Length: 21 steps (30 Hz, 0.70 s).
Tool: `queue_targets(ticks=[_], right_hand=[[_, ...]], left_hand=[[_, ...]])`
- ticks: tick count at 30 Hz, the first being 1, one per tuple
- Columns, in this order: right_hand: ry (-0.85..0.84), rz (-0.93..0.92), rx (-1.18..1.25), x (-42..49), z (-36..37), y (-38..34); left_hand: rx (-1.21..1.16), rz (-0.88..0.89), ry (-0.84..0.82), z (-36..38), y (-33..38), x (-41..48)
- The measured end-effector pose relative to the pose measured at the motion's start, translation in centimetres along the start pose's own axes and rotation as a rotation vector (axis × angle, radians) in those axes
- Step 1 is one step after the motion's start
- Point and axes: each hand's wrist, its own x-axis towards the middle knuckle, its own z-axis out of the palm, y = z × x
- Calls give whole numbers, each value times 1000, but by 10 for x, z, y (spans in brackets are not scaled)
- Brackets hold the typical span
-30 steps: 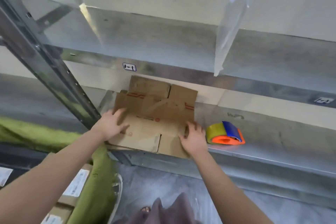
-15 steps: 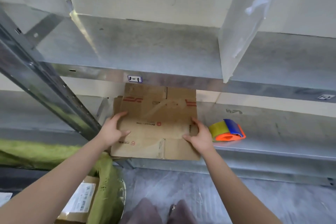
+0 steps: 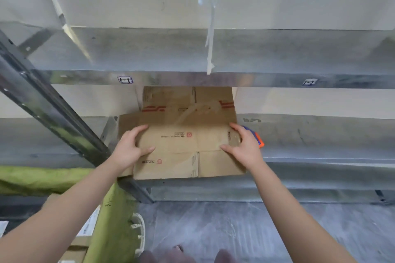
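**Head view:** I hold a flattened cardboard box by its two sides. It lies on a metal shelf with its near edge hanging a little past the lip. My left hand grips the box's left edge, thumb laid across the printed face and fingers curled over the edge. My right hand grips the right edge the same way, thumb on the face and fingers bent round the side. Neither hand is spread flat; both are half closed on the cardboard.

Just right of the box, mostly hidden behind my right hand, sits an orange-and-blue tape dispenser. Above the box runs an upper shelf, which covers the far flaps. A steel post comes down to the left of the box, and a green bag hangs below and to the left. Grey floor lies beneath.

The step in hand, as I judge it, is drawing the flat box out and opening it into shape. To do it well, I should hold both grips level so the sheet slides straight. I should pull it toward me until the far flaps clear the upper shelf before lifting, or they may catch. My right knuckles must not knock the tape dispenser. Then I should press the side edges toward each other so the creases open squarely and the wrinkled panel does not buckle.
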Motion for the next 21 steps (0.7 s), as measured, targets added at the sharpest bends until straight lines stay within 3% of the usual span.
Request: queue_targets(ticks=[13, 21], right_hand=[[4, 57, -61, -66, -213, 158], [77, 147, -77, -59, -314, 245]], left_hand=[[-81, 57, 12, 232, 143, -82], [-71, 85, -71, 338, 225, -61]])
